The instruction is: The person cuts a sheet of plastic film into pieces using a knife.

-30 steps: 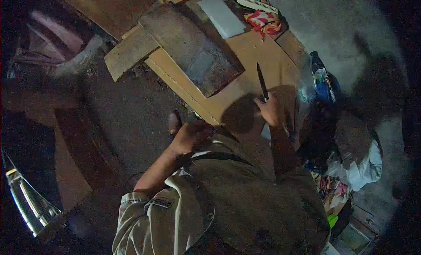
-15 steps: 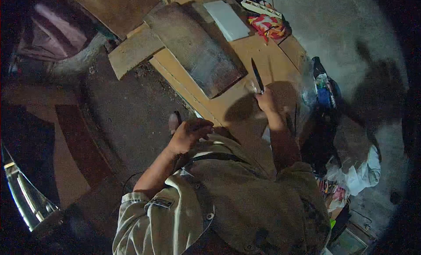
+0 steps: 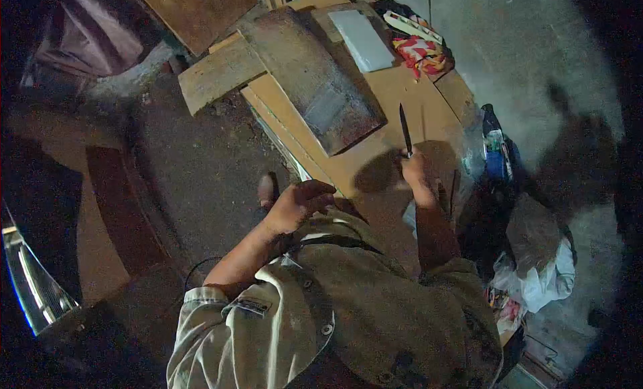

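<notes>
While the right hand (image 3: 414,169), right of centre in the frame, is closed round the handle of a knife (image 3: 404,124), the left hand (image 3: 300,205) is just below the centre with its fingers loosely bent. The left appears to hold nothing, though shade hides part of its fingertips.

The knife's blade points to the top of the frame, over a tan board (image 3: 402,98); whether it touches that surface I cannot tell. Left of the blade, and apart from it, a dark panel (image 3: 311,74) lies slantwise on the board, its lower corner nearest the knife. A small plank (image 3: 218,84) juts out beside the panel in the upper left. At the upper middle lies a white slab (image 3: 362,41), with a red cloth (image 3: 420,55) and a cream strip (image 3: 412,27) just to its right. A white bag (image 3: 546,282) rests on the floor (image 3: 542,61) at the lower right.

As for progress, the knife looks firmly in hand, so taking hold of it is done. The blade does not appear to be working on the panel or slab, and I see no fresh cut on either. How much work is left cannot be judged from this view.
</notes>
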`<action>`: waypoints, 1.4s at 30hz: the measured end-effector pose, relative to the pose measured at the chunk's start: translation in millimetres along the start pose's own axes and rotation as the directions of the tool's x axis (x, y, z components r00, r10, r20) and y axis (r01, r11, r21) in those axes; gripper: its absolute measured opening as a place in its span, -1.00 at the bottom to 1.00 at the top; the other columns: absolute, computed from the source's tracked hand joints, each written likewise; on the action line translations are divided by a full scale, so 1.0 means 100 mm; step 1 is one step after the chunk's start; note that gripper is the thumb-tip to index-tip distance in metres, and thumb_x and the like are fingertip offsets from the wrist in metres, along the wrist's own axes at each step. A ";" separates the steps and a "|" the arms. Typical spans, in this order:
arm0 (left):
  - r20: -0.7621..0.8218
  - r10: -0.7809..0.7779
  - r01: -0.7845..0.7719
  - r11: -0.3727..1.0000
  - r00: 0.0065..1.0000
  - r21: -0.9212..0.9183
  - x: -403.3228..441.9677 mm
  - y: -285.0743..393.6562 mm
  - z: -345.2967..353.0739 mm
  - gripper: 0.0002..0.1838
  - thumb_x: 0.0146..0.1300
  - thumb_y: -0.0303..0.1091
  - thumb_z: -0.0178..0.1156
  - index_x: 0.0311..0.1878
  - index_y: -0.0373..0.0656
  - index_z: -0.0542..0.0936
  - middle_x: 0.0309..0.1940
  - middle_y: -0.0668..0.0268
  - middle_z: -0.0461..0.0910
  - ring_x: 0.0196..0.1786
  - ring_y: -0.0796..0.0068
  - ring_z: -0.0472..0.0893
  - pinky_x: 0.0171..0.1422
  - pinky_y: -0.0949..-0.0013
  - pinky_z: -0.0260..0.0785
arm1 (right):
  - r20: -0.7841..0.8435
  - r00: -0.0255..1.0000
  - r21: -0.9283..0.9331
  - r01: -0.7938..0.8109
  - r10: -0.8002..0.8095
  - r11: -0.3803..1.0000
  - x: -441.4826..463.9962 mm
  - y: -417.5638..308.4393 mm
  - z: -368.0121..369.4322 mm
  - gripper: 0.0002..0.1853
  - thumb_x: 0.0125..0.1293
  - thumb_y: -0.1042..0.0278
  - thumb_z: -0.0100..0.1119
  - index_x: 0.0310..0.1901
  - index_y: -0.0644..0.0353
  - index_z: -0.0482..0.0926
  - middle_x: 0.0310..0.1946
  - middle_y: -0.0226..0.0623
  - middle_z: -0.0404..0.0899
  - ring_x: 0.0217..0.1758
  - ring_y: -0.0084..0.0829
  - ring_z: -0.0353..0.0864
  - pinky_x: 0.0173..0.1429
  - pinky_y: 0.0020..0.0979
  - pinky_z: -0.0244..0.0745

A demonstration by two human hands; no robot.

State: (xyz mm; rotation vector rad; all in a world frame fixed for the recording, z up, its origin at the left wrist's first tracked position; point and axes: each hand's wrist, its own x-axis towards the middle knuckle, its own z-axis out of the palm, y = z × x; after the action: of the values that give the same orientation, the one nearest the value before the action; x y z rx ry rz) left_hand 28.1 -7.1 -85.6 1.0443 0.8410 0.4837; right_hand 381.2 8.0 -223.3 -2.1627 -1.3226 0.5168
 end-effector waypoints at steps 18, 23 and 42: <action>-0.017 0.033 -0.031 0.998 0.999 0.061 -0.02 -0.02 0.01 -0.64 0.30 -0.28 0.14 0.03 -0.37 0.51 -0.17 0.20 0.60 -0.26 0.50 0.57 -0.14 0.40 0.42 | -0.038 0.999 -0.172 -0.007 0.000 0.985 0.13 0.06 0.07 -0.69 0.14 0.34 0.24 -0.12 0.31 0.51 -0.27 0.00 0.58 -0.13 -0.06 0.57 -0.05 -0.17 0.41; -0.009 -0.049 0.050 0.990 0.999 0.131 -0.08 0.20 0.04 -0.65 0.31 -0.29 0.13 0.04 -0.35 0.51 -0.15 0.21 0.60 -0.24 0.50 0.57 -0.12 0.40 0.42 | 0.092 0.994 -0.166 -0.046 0.062 0.985 0.00 -0.38 -0.19 -0.74 0.20 0.29 0.20 -0.15 0.27 0.53 -0.31 -0.07 0.59 -0.18 -0.17 0.58 -0.09 -0.21 0.41; -0.071 0.052 -0.071 0.956 0.996 -0.284 0.09 0.32 0.17 -0.53 0.27 -0.30 0.20 0.13 -0.43 0.40 -0.05 0.16 0.56 -0.01 0.46 0.54 0.11 0.40 0.38 | 0.322 0.874 0.362 0.242 -0.364 0.900 -1.03 -1.96 -0.55 -0.82 0.03 0.47 0.20 -0.33 0.35 0.48 -0.49 -0.09 0.50 -0.46 -0.31 0.53 -0.36 -0.32 0.39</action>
State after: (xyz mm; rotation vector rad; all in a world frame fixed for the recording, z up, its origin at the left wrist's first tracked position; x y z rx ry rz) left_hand 48.1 4.1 -55.6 0.7921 0.7686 0.6736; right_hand 232.6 -26.3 -53.0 -1.5995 -1.6281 0.9814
